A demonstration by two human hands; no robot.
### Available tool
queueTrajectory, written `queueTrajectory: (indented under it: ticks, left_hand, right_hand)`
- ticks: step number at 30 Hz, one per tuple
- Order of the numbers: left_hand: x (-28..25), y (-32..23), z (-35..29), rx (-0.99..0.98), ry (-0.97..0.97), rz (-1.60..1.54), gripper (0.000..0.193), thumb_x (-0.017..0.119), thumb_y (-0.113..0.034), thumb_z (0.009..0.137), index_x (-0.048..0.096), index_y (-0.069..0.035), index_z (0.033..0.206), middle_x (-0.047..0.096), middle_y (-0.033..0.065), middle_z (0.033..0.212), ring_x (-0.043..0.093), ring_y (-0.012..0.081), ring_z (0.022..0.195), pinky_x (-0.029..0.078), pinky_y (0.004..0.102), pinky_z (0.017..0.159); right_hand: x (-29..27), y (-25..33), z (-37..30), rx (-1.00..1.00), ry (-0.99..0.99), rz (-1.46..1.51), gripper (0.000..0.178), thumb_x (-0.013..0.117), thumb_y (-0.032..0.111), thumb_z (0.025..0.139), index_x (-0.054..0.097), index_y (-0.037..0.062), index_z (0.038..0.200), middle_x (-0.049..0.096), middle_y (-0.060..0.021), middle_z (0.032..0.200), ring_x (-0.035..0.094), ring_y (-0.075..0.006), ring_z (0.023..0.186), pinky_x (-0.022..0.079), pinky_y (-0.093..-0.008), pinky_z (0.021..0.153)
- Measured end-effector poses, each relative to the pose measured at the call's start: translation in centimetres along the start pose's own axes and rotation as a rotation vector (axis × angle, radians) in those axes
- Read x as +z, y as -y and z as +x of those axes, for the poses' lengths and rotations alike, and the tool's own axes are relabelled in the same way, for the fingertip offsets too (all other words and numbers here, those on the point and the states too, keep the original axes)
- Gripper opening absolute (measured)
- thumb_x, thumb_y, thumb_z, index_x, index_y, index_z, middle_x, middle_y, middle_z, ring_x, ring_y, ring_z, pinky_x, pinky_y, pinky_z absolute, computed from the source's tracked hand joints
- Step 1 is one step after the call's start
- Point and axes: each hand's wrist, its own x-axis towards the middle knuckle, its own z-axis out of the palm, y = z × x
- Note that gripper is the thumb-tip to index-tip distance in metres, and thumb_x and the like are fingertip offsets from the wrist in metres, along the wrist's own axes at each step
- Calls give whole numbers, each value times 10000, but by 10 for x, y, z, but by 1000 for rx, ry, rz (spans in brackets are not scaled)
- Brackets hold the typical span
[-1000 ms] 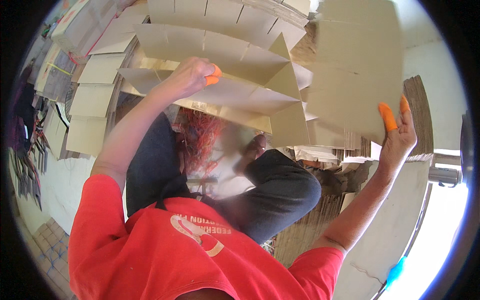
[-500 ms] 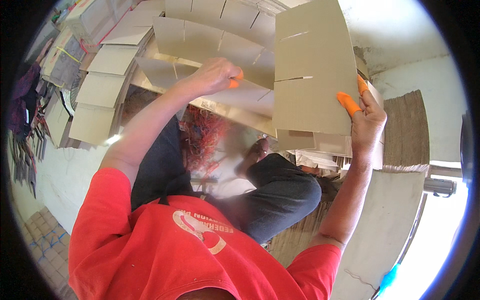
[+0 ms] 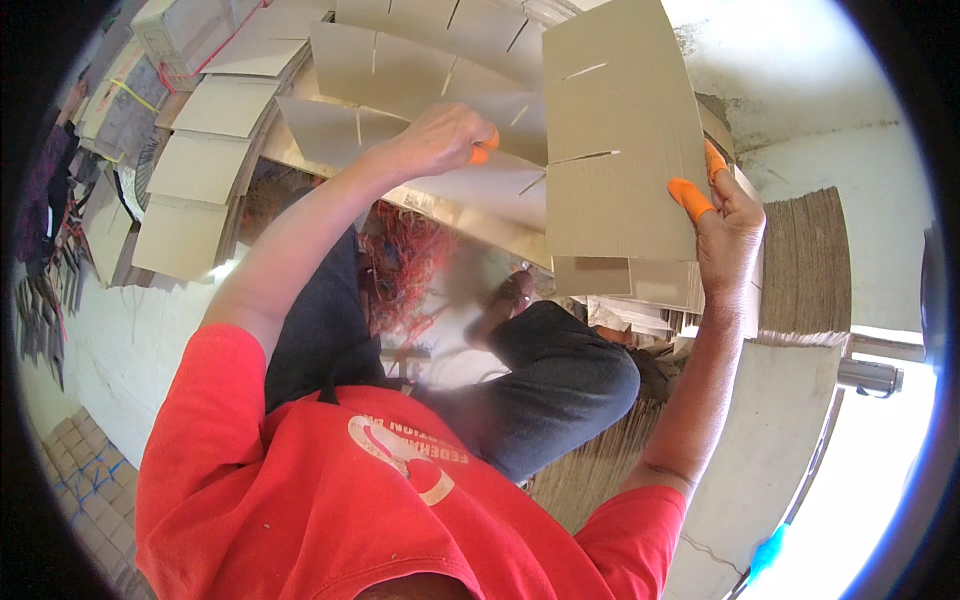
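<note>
My right hand (image 3: 730,225) grips the right edge of a slotted cardboard sheet (image 3: 625,130), with an orange-covered thumb on its face. The sheet hangs upright with two slits cut in from its left side. My left hand (image 3: 445,140) is closed, with orange-covered fingertips pinched together, in front of slotted cardboard strips (image 3: 405,75) standing in rows. Whatever those fingertips hold, if anything, is hidden. The nearest cardboard strip (image 3: 475,188) passes just below my left hand, above a pale wooden board (image 3: 505,228).
Overlapping cardboard sheets (image 3: 205,155) lie in a stepped row at the left. A tall cardboard stack (image 3: 805,270) stands at the right, and smaller pieces (image 3: 660,285) sit under the held sheet. Tangled red strips (image 3: 405,265) lie on the floor between my legs.
Both hands stay nearly in place. My left hand has moved slightly right and up, while the held sheet has shifted a little left. The whole view has shifted slightly.
</note>
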Motion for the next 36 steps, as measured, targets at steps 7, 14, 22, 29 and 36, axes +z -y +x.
queueTrajectory:
  ticks: [7,14,22,29,36]
  left_hand:
    - [4,1,-1,39,-111,-46,109,712,-92,730,677,-38,817,648,176,732,631,377,707,483,460,621]
    - [1,-3,1,34,-82,-29,115,721,-71,720,682,-37,823,657,179,753,637,372,727,488,452,631]
    - [-1,-1,5,9,-56,-6,121,719,-55,714,674,-19,821,661,175,770,640,363,752,482,453,649]
    - [1,0,12,-20,-10,-30,147,704,-125,732,689,-55,860,662,165,781,640,349,780,484,452,678]
    - [-4,-9,-3,-15,-141,-11,247,758,-135,735,694,-55,960,663,126,838,649,297,785,512,397,706]
  right_hand:
    - [2,2,-5,6,-23,14,546,713,0,812,522,-41,1321,640,-120,1220,573,-93,1055,471,-241,906]
    - [28,-22,-8,16,105,-101,530,675,-40,825,505,-56,1327,616,-136,1254,573,-96,1065,463,-236,899]
    - [72,-45,-1,-140,244,-240,472,705,30,826,572,23,1279,664,-66,815,558,-61,759,491,-246,643]
    - [108,-63,-21,-167,427,-265,292,691,140,863,625,38,1130,605,-151,632,607,-248,536,485,-367,484]
    - [18,-147,-21,-145,-303,-927,352,577,210,918,560,114,1257,649,-141,1029,634,-347,930,528,-453,736]
